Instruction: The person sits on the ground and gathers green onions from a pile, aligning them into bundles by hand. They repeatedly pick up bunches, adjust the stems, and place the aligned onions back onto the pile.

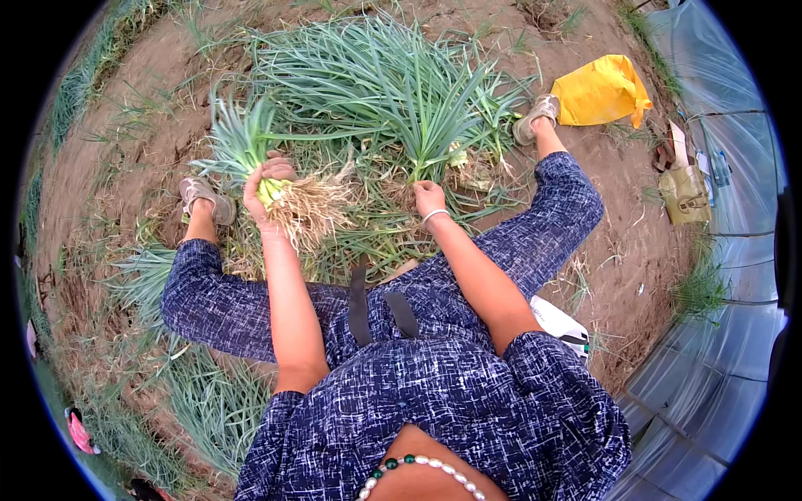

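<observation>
My left hand (266,185) is closed around a bunch of green onions (245,134), held up with the leaves pointing away and the pale, stringy roots (308,210) hanging to the right. With its fingers bent, my right hand (430,199) touches the base of a leafy green onion plant (426,134) at the near edge of a large pile. Whether the fingers grip that plant's root end cannot be told. Beyond both hands the pile of green onions (338,75) lies on the soil, leaves spread to the left. Trimmed leaves (363,241) litter the ground between my legs.
A yellow sack (598,91) lies beside my right shoe (537,118). Farther right are a tan bag (685,194) and plastic greenhouse sheeting (745,263). More green onions (213,394) lie behind my left leg. A white bag (559,325) sits by my right hip. My left shoe (208,199) rests on soil.
</observation>
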Available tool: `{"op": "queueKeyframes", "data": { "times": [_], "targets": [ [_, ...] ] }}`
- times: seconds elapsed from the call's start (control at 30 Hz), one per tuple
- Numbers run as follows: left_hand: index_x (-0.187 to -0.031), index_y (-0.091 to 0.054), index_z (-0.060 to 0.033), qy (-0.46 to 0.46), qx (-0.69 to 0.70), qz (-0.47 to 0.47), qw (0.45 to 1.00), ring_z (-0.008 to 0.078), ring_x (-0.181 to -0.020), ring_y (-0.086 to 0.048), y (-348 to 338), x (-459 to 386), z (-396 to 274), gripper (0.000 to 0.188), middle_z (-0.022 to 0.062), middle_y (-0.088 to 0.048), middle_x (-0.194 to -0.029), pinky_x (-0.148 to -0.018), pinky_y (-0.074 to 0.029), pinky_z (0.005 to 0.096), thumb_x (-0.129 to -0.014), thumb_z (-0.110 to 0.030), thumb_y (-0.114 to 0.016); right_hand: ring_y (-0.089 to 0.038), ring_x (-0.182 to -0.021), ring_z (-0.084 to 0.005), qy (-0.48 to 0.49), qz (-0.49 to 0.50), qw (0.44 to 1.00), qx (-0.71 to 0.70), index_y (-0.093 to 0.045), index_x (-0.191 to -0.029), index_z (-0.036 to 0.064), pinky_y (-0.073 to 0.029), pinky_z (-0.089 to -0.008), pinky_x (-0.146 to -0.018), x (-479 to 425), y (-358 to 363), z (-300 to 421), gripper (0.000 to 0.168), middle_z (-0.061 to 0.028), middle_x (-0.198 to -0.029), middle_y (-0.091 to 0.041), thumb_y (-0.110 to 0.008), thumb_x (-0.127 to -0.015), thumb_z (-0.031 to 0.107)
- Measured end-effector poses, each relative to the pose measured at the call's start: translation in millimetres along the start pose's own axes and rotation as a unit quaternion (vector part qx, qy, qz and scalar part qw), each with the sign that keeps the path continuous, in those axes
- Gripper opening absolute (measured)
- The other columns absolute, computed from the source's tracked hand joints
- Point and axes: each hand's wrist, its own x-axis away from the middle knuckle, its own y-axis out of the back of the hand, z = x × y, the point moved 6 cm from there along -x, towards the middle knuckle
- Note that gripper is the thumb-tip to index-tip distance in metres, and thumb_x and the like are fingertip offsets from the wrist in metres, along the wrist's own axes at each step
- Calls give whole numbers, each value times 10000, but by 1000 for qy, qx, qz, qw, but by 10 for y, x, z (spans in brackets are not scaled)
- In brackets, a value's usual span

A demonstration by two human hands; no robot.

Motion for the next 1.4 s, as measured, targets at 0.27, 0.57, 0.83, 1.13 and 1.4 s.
{"op": "queueKeyframes", "data": {
  "times": [0.27, 0.57, 0.83, 1.13, 1.4],
  "targets": [
    [-931, -544, 37, -168, -357, -252, 884, 176, -671, -577, 881, 184, -589, 148, 86, -585, -780, -650, -497, 298, -813, -50, -570, -635, -879, -346, 12, -147, 956, 252, -674, -922, 20, -482, -415, -790, -307, -148, 82, 351, -201, -936, -664, -640, -756, 327],
    [-953, -540, 15, -64, -236, -157, 957, 215, -695, -599, 599, -42, -19, 232, 86, -589, -786, -676, -519, 349, -795, -149, -584, -582, -863, -216, -122, -16, 985, -120, -532, -1165, -39, -464, -361, -767, -476, -340, -185, 485, -132, -1093, -603, -707, -785, 206],
    [-1237, -344, 58, -78, -40, 206, 975, 159, -706, -579, -2088, -614, -771, 525, 48, -536, -807, -664, -520, 271, -770, -10, -573, -544, -573, -113, 179, 51, 970, -156, -548, -945, -8, -457, -258, -541, 412, -46, 1205, 120, -58, -751, -609, -564, -850, 64],
    [-891, -533, 38, -182, -434, -203, 859, 186, -649, -567, 46, -314, -620, 126, 100, -574, -755, -633, -519, 293, -791, -18, -586, -425, -531, -96, 38, 111, 991, -57, -580, -1073, 32, -359, -239, -511, 273, -92, 1124, 384, 7, -632, -465, -438, -973, 375],
    [-788, -552, -5, -6, -381, -340, 860, 202, -611, -591, 1423, 172, -68, 60, 82, -593, -691, -590, -518, 318, -778, -50, -590, -549, -612, -125, 133, 137, 982, -4, -604, -984, 23, -445, -264, -554, 454, -253, 1286, 313, -24, -709, -546, -487, -947, 312]
  ]
}}
